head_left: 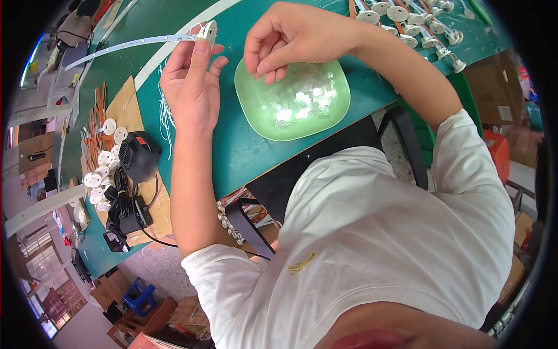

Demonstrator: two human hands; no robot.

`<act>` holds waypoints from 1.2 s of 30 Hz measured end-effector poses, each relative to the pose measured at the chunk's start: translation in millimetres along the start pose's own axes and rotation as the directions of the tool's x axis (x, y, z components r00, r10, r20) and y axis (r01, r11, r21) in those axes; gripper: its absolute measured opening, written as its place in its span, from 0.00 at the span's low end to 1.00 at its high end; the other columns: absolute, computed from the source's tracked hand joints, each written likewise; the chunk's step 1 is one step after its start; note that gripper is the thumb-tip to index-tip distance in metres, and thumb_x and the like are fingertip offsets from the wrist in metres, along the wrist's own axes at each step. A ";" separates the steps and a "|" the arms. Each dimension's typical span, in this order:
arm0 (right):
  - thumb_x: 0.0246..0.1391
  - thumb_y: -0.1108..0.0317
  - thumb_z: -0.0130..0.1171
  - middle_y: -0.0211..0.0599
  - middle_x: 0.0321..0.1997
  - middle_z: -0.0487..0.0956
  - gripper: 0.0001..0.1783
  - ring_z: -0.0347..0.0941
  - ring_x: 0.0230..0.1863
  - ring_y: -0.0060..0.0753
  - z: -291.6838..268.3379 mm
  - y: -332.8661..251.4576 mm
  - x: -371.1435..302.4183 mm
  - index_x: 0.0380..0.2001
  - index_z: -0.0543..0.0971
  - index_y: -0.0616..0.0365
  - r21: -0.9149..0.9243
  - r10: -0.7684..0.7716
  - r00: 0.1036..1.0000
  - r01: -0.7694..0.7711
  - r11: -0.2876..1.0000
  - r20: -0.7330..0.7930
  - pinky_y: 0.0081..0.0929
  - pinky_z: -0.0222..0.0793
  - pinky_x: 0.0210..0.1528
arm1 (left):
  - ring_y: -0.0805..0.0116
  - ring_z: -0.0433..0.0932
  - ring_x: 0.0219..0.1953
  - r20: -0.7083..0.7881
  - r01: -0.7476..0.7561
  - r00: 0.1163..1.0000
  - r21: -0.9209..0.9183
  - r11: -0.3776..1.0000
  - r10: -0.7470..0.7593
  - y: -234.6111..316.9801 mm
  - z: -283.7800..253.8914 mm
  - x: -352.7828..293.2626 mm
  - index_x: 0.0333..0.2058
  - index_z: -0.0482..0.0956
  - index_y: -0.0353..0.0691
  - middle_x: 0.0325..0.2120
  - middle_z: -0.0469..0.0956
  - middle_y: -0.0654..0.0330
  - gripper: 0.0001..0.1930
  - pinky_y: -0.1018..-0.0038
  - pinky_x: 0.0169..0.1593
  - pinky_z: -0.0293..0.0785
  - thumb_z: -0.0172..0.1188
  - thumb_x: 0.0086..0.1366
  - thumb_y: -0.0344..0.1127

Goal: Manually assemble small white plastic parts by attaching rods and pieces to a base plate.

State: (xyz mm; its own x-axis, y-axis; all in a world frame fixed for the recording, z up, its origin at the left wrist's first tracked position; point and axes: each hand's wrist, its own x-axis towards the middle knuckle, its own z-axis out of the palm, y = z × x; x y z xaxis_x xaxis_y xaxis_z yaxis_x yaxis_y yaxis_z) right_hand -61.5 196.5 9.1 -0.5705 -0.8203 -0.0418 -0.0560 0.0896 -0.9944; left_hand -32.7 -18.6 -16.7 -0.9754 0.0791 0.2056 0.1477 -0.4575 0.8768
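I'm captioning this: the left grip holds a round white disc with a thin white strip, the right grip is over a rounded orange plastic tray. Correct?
Not quite: the head view shows the rounded plastic tray is light green, not orange. The left grip holds the round white disc with the thin white strip; the right grip is over the tray.

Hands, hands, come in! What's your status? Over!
Left hand: gripping white round piece, pale light strip extending left. Right hand: fingers curled over green tray, hold unclear. Black device: off left, apart from both hands.
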 end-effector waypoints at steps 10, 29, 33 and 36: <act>0.50 0.79 0.63 0.38 0.26 0.83 0.10 0.80 0.30 0.22 1.6 -8.4 -4.5 0.38 0.79 0.70 -0.006 -0.083 0.995 0.083 0.997 -0.051 0.18 0.76 0.34 | 0.69 0.77 0.38 -0.006 -0.013 1.000 -0.013 1.000 0.013 -0.5 1.9 -0.2 0.48 0.77 0.32 0.42 0.79 0.58 0.17 0.70 0.40 0.74 0.64 0.64 0.33; 0.43 0.78 0.62 0.36 0.25 0.83 0.06 0.80 0.26 0.22 25.8 -20.4 -12.3 0.28 0.81 0.63 -0.480 -0.435 0.827 0.237 0.845 -0.357 0.20 0.74 0.30 | 0.66 0.76 0.44 0.080 0.005 0.997 -0.116 0.993 0.005 -2.6 16.1 -13.0 0.51 0.74 0.33 0.46 0.77 0.57 0.18 0.65 0.49 0.72 0.62 0.66 0.37; 0.43 0.78 0.61 0.38 0.24 0.83 0.05 0.80 0.26 0.23 31.7 -13.5 -10.0 0.28 0.81 0.63 -0.642 -0.512 0.761 0.167 0.748 -0.398 0.21 0.74 0.30 | 0.65 0.75 0.47 0.130 0.009 0.991 -0.188 0.982 0.015 -2.2 17.4 -12.2 0.47 0.75 0.35 0.49 0.75 0.56 0.16 0.61 0.54 0.69 0.62 0.66 0.38; 0.43 0.79 0.60 0.39 0.24 0.83 0.05 0.80 0.26 0.25 42.1 -13.0 -7.7 0.27 0.80 0.63 -0.811 -0.590 0.725 0.076 0.581 -0.355 0.22 0.74 0.30 | 0.65 0.75 0.46 0.085 -0.011 0.996 -0.177 0.984 0.027 -2.2 21.2 -12.9 0.45 0.76 0.36 0.48 0.76 0.56 0.14 0.63 0.54 0.69 0.61 0.67 0.39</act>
State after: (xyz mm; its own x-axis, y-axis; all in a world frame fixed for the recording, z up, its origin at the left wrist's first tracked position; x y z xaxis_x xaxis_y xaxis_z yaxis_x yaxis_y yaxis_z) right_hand -21.9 177.9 18.3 -0.6714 -0.4468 0.5912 -0.7400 0.4477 -0.5020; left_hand -17.0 0.1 -12.2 -0.9536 0.1420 0.2654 0.1275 -0.6081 0.7836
